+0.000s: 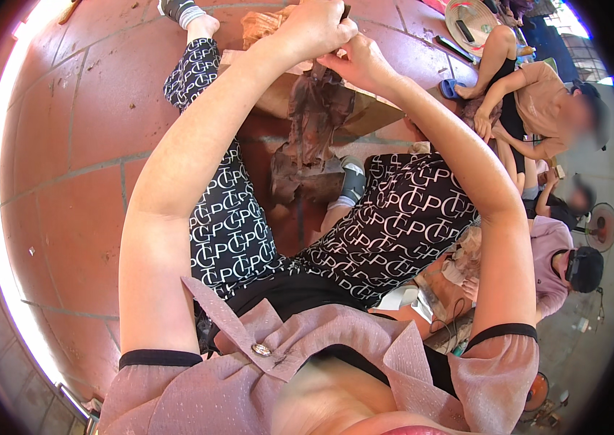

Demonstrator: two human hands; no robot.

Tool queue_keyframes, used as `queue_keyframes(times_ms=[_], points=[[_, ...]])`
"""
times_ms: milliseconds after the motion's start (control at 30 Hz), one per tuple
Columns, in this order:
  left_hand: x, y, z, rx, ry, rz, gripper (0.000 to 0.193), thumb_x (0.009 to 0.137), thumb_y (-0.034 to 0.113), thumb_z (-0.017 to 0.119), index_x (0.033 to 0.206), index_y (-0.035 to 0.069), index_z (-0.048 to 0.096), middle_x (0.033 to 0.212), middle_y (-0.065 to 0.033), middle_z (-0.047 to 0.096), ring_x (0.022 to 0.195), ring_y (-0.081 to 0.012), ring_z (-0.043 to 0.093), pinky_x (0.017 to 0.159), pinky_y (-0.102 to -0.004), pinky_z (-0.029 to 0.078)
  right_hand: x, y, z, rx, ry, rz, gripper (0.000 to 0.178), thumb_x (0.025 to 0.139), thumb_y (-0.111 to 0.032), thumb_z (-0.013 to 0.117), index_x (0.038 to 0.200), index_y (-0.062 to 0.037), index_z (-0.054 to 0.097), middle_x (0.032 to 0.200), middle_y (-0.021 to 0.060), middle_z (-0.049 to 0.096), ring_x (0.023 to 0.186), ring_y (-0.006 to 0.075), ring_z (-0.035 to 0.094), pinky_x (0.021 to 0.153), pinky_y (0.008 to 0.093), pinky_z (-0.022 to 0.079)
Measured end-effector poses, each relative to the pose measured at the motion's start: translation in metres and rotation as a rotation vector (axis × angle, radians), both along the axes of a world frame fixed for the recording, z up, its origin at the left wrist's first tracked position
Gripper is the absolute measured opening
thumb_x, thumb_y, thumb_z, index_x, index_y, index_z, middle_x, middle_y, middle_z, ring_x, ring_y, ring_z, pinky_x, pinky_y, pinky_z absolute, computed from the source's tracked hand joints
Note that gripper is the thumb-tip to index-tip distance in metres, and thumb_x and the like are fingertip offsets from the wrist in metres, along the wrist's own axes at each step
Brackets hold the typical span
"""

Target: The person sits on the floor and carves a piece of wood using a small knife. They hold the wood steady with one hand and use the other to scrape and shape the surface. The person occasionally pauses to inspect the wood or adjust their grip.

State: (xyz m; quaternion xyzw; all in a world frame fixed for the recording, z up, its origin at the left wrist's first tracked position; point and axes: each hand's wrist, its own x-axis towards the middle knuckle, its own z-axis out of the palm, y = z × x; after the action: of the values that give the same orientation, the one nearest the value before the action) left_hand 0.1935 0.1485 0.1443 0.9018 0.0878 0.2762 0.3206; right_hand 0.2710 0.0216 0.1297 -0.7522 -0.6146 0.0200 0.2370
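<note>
Fine two-handed work, apparently: your left hand (316,30) pinches a small dark piece (346,12), far centre, beyond the draped brown sheet (314,109); your right hand's (361,61) hold is unclear. Next likely needs steady fingertips.

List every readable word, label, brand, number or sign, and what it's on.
Black cloth trousers with white print: large repeated capital letters, legible but not copied out here.
Round metallic button: any marking too small to read.
Crumpled dark-brown sheet material: no lettering visible.
Black cap on a co-worker in mauve: none readable.
</note>
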Motion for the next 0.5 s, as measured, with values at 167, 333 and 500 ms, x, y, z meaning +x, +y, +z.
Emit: queue_keyframes(times_ms=[167, 333, 500], points=[[-0.007, -0.009, 0.000, 0.015, -0.101, 0.046, 0.025, 0.079, 0.019, 0.053, 0.077, -0.005, 0.058, 0.073, -0.0284, 0.059, 0.070, -0.0415, 0.060, 0.065, -0.0493, 0.046, 0.000, 0.000, 0.000, 0.005, 0.011, -0.020, 0.027, 0.076, -0.021, 0.067, 0.092, 0.0000, 0.060, 0.083, 0.0169, 0.064, 0.078, 0.0313, 0.064, 0.068, 0.0379, 0.049], [-0.007, -0.009, -0.007, 0.032, -0.226, -0.008, 0.024, 0.079, 0.019, 0.053, 0.079, -0.004, 0.058, 0.074, -0.0264, 0.060, 0.069, -0.0404, 0.061, 0.064, -0.0482, 0.046, -0.004, -0.002, 0.002, -0.028, 0.044, -0.133, 0.027, 0.078, -0.023, 0.065, 0.092, -0.0008, 0.061, 0.082, 0.0152, 0.064, 0.083, 0.0317, 0.062, 0.091, 0.0433, 0.040], [-0.004, -0.003, 0.010, 0.031, 0.014, -0.097, 0.027, 0.079, 0.024, 0.052, 0.076, -0.003, 0.059, 0.073, -0.0251, 0.061, 0.069, -0.0389, 0.061, 0.066, -0.0469, 0.047, -0.001, -0.004, 0.009, -0.124, 0.191, -0.157, 0.032, 0.078, -0.028, 0.069, 0.096, -0.0031, 0.061, 0.078, 0.0103, 0.064, 0.082, 0.0244, 0.062, 0.097, 0.0407, 0.038]])
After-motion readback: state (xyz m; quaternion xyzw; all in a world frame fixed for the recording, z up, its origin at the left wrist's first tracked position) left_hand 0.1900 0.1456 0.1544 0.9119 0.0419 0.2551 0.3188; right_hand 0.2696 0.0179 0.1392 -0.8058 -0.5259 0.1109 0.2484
